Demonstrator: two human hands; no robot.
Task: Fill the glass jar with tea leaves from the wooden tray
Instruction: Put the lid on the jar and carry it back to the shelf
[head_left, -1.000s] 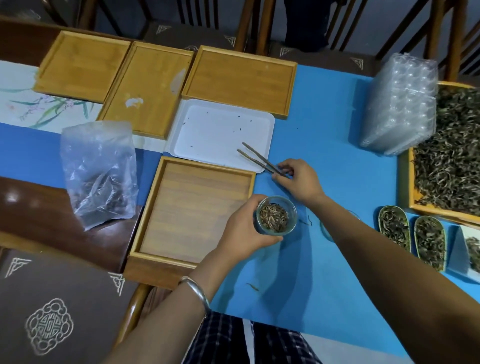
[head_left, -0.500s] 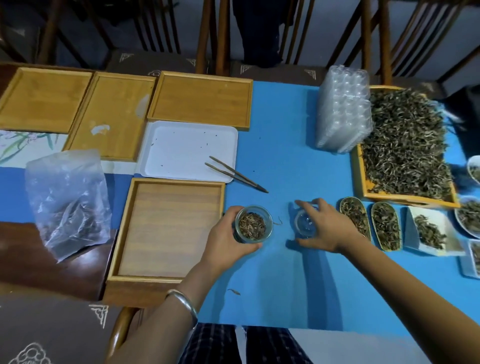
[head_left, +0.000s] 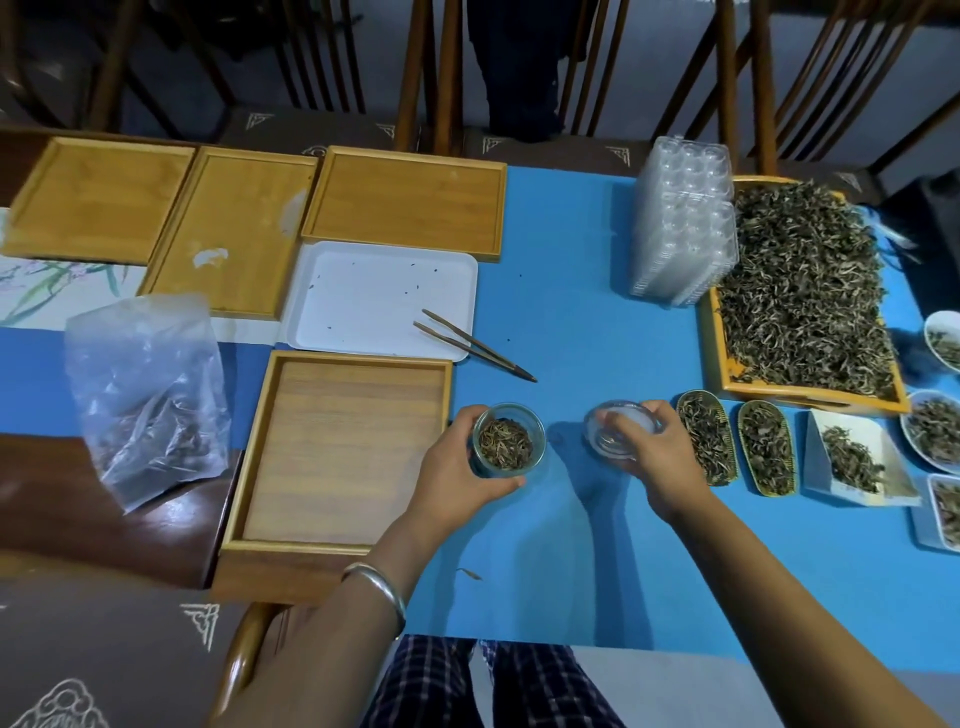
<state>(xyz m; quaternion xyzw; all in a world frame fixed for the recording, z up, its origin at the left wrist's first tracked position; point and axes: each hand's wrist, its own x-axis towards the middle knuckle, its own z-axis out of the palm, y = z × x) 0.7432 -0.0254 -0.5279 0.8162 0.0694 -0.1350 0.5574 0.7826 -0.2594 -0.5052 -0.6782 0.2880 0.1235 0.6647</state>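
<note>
Fingers (head_left: 470, 422) of the left hand (head_left: 457, 470) curl round the small round glass jar (head_left: 508, 441), nearly full of dried tea leaves, on the blue desk (head_left: 571, 322); at its three o'clock the right hand (head_left: 655, 457) grips a clear round lid (head_left: 618, 428).

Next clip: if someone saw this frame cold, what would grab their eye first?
Probably the big wooden tray heaped with tea leaves at the right edge of the blue table cover. Next, front and centre, the left hand gripping a glass jar already holding tea leaves, while the right hand holds a clear glass lid beside it.
</note>
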